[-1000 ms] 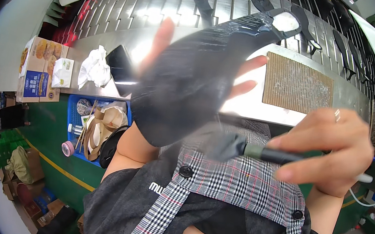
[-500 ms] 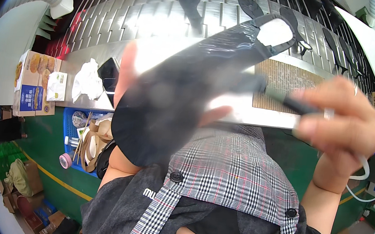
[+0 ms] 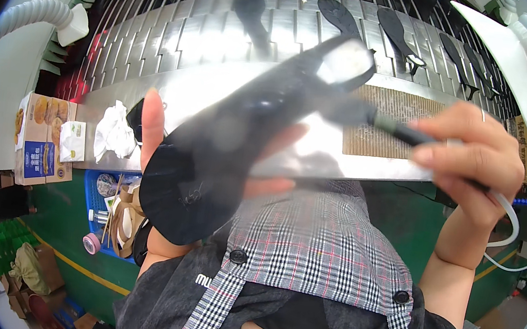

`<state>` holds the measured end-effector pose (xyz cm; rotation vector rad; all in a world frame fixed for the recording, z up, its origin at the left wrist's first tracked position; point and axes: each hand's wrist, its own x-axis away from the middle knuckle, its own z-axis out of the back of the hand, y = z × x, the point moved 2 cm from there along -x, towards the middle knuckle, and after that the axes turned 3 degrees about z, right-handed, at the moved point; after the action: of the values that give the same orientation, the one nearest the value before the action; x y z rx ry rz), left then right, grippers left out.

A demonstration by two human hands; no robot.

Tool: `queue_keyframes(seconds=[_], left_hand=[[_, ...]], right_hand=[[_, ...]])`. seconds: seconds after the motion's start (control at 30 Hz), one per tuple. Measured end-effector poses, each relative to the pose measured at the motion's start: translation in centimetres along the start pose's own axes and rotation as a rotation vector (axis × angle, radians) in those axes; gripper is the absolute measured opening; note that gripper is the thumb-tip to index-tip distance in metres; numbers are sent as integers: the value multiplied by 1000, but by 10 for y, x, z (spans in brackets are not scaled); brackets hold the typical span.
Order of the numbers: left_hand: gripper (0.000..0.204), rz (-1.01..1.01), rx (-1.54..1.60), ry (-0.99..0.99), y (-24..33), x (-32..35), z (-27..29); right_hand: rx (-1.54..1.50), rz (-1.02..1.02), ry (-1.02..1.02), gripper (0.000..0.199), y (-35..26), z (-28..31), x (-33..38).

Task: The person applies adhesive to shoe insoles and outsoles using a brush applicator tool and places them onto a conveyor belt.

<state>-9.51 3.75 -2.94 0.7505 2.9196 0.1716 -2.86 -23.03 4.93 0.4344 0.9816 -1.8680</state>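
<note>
brushwork is looking under way rather than finished. the left hand (image 3: 152,126) is wrapping a black shoe sole (image 3: 191,181) from beneath, thumb on one edge, fingers showing past the other; the sole is hanging tilted over the near table edge, broad end toward the body. the right hand (image 3: 475,149) is pinching a dark-handled brush (image 3: 401,131) firmly between thumb and fingers, bristle end beside the narrow end — contact is blurring out, can't tell. a shine is showing mid-sole while the broad end is reading mostly matte, so that part is probably lacking a coat, though glare is making this uncertain.

around: more black soles (image 3: 337,16) are lying on a metal slat conveyor (image 3: 161,31). a corrugated cardboard sheet (image 3: 383,143) is sitting behind the brush, partly covered. crumpled white tissue (image 3: 116,132) and a printed carton (image 3: 46,142) are standing left, out of the way — a white hose (image 3: 512,227) is looping near the right wrist, possibly snagging.
</note>
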Motion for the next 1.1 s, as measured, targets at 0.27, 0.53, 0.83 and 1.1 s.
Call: queue_keyframes(seconds=[0.27,0.53,0.83,1.1], left_hand=[[64,546,404,-285,34,7,52],[72,-347,-1388,18,7,-27,43],[32,-703,-1945,292,-17,-42,80],[50,-775,-2119,338,-10,-34,53]], right_hand=[[-241,-37,-75,26,15,4,6],[-261,-94,-25,22,-2,-46,14],[-113,65,-21,31,-25,-67,13],[-316,43,-93,31,-18,-63,14]])
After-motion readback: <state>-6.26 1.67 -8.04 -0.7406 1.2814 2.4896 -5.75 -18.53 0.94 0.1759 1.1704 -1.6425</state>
